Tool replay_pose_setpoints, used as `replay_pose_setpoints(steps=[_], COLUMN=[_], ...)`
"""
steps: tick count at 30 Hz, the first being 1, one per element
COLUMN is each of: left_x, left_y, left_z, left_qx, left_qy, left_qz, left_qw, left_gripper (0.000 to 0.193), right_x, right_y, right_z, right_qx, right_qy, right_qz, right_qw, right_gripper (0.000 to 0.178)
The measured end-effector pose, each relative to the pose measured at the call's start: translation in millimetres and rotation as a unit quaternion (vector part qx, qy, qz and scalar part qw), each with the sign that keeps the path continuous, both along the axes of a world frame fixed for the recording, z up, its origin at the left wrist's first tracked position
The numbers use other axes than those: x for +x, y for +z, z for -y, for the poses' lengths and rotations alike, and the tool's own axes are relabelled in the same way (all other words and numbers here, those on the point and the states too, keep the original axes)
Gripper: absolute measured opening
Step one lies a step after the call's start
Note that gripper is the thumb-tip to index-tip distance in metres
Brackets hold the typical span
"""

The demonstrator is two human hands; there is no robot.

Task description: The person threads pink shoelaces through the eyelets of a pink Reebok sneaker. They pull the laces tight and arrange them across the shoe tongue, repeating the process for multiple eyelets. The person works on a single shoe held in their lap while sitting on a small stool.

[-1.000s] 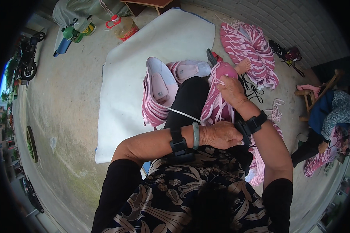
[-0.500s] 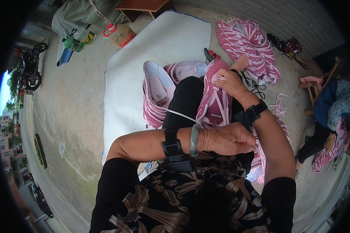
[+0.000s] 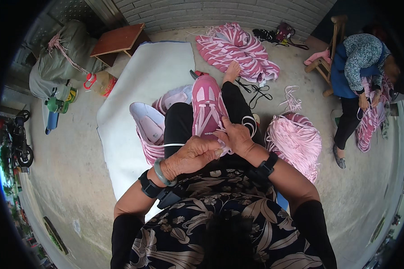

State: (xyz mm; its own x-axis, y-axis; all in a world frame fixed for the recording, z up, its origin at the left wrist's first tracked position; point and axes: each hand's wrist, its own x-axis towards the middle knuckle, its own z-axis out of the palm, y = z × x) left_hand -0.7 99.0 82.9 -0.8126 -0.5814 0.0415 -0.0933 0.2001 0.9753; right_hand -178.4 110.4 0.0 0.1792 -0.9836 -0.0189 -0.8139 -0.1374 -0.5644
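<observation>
A pink shoe upper (image 3: 207, 105) with pale laces lies over my lap, its toe pointing away from me. My right hand (image 3: 237, 138) grips its near right edge, thumb and fingers closed on it. At the near end my left hand (image 3: 194, 154) is closed in a pinch, its fingertips almost touching the right hand's. What they pinch is too small to make out. A white cord (image 3: 173, 145) crosses my left thigh toward the left hand. Beside that thigh, on the left, stand nested pink shoe uppers (image 3: 149, 127) with pale linings.
A white sheet (image 3: 130, 89) covers the floor at left. Bundled pink uppers (image 3: 238, 51) lie ahead; a heap of pale pink laces (image 3: 294, 143) is at right. Bottles (image 3: 101, 84) and a low wooden table (image 3: 119, 41) stand far left. Another person (image 3: 366, 67) handles pink uppers at right.
My left hand has come back from the right to the shoe's near end. My right hand has slid from its toe toward the near end. The view has turned.
</observation>
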Motion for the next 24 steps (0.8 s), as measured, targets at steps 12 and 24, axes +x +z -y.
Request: replay_pose_setpoints(steps=[12, 24], left_x=[19.8, 22.9], left_y=[-22.8, -23.9], left_z=[-6.9, -6.4], left_qx=[0.105, 0.193], left_qy=[0.087, 0.104], left_qz=[-0.055, -0.073], left_qw=[0.989, 0.973], left_gripper=[0.027, 0.029], right_x=[5.3, 3.9], right_y=[10.4, 13.9], right_z=[21.7, 17.5], right_qx=[0.045, 0.078], right_qy=[0.082, 0.061], right_qz=[-0.119, -0.113], right_qw=[0.989, 0.989], right_gripper=[0.041, 0.04])
